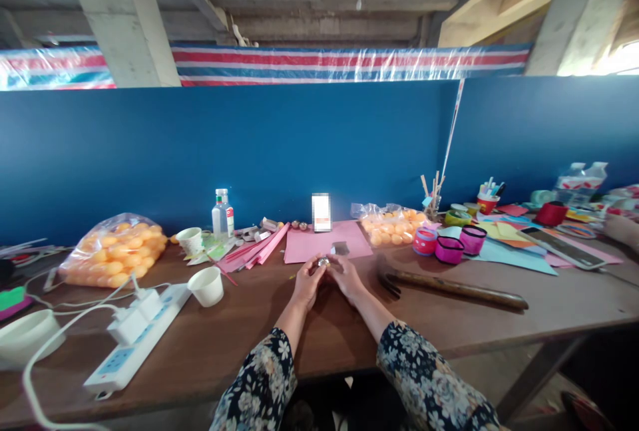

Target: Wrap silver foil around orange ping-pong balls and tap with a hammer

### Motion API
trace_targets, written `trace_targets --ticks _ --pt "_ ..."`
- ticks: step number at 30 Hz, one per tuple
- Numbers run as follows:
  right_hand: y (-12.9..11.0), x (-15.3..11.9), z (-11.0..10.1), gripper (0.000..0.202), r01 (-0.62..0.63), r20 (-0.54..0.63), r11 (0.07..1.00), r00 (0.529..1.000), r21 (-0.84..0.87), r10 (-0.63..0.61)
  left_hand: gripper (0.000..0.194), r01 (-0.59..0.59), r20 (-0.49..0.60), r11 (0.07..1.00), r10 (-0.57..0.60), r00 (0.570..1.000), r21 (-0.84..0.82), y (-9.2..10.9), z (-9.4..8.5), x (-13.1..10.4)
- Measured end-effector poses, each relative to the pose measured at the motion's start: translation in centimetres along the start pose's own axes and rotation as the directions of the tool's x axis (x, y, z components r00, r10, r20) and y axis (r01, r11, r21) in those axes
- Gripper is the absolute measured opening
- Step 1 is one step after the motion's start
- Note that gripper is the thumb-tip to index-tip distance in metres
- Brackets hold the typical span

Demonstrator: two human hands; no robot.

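Both my hands meet over the near edge of a pink sheet of paper (304, 245) in the middle of the table. Between their fingertips is a small shiny round metal ball (323, 261), perhaps a bell; its detail is too small to read. My left hand (309, 279) pinches it from the left, and my right hand (345, 277) closes on it from the right. Just beyond lies a small dark grey piece (340, 248) on the paper. Two similar round balls (299, 225) rest at the paper's far edge, beside an upright phone (322, 213).
A hammer (454, 287) lies to the right. Bags of orange balls (117, 251) sit left and right. On the left are a power strip (137, 338), paper cups (206, 287) and bottles (223, 213). Wristbands (449, 249), coloured paper and another person's hand (622, 228) are at right.
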State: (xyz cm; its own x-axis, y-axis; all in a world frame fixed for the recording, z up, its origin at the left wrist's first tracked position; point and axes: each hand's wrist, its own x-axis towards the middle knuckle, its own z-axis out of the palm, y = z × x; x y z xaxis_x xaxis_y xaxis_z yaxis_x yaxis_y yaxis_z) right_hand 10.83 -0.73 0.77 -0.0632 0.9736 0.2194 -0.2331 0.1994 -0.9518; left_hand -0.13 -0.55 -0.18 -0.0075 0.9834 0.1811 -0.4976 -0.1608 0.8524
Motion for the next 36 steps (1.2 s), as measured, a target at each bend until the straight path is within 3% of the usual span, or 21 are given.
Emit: trace_targets --ticks 10,22,30,36 --pt "0.5 0.16 0.15 0.048 0.001 0.046 1.0 0.999 -0.004 -0.001 0.043 -0.02 -0.029 0.999 0.022 0.999 0.049 -0.25 -0.17 0.15" --pt "0.81 0.16 0.19 0.039 0.061 0.044 0.998 0.997 -0.017 -0.06 0.043 -0.041 -0.051 0.997 0.044 0.998 0.064 -0.34 -0.16 0.23" --pt "0.76 -0.04 0.03 0.037 0.083 0.08 0.994 0.994 -0.078 -0.076 0.04 0.005 -0.022 0.999 -0.006 1.0 -0.034 0.18 0.05 0.03" --pt "0.46 -0.02 0.11 0.038 0.055 0.004 0.993 0.998 -0.103 -0.055 0.042 0.066 0.023 0.992 -0.064 0.998 -0.105 0.17 -0.01 -0.07"
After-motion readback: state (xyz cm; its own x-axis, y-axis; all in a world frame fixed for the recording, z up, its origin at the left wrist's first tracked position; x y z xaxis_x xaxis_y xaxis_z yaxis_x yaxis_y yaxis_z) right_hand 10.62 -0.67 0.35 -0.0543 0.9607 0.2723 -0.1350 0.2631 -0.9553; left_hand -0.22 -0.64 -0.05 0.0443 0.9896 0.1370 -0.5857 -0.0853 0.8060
